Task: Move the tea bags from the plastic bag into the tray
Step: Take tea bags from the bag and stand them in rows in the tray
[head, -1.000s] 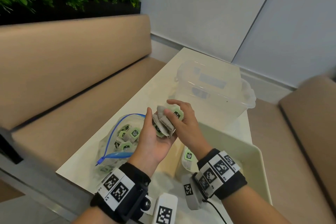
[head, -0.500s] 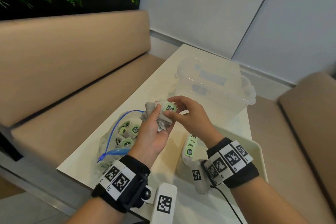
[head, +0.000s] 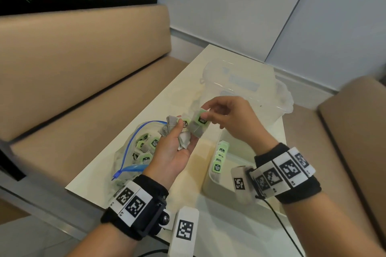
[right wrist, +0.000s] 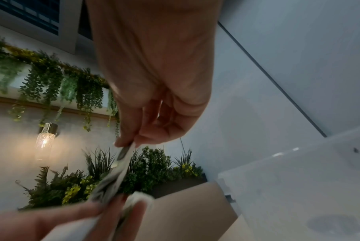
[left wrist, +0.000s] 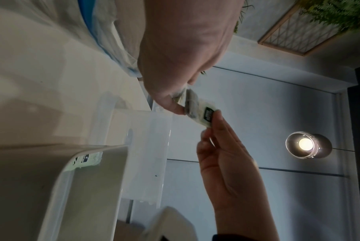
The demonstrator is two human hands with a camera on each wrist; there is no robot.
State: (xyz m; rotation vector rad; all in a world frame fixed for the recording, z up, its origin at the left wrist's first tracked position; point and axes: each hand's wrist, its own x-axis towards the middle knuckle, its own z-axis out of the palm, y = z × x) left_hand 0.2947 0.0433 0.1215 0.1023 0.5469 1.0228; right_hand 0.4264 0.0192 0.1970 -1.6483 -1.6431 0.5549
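Observation:
My left hand (head: pixel 177 137) holds a small bunch of grey tea bags (head: pixel 177 131) above the table, between the bag and the tray. Just right of it, my right hand (head: pixel 211 113) pinches one tea bag (head: pixel 199 124) by its green tag, the bag still touching the bunch. In the left wrist view the same tea bag (left wrist: pixel 201 114) sits between my left thumb and my right fingers (left wrist: pixel 218 130). The clear plastic bag (head: pixel 133 148) with a blue zip lies open on the table, several tea bags inside. A white tray (head: pixel 211 181) at the right holds a row of tea bags (head: pixel 219 158).
A clear plastic tub (head: pixel 246 89) stands on the table behind the tray. A beige bench (head: pixel 79 81) runs along the left, another seat (head: pixel 355 131) lies to the right. The table's near edge (head: pixel 87 196) is close to my left wrist.
Both hands have risen slightly. My right hand has drawn one tea bag by its tag rightward out of the bunch in my left hand.

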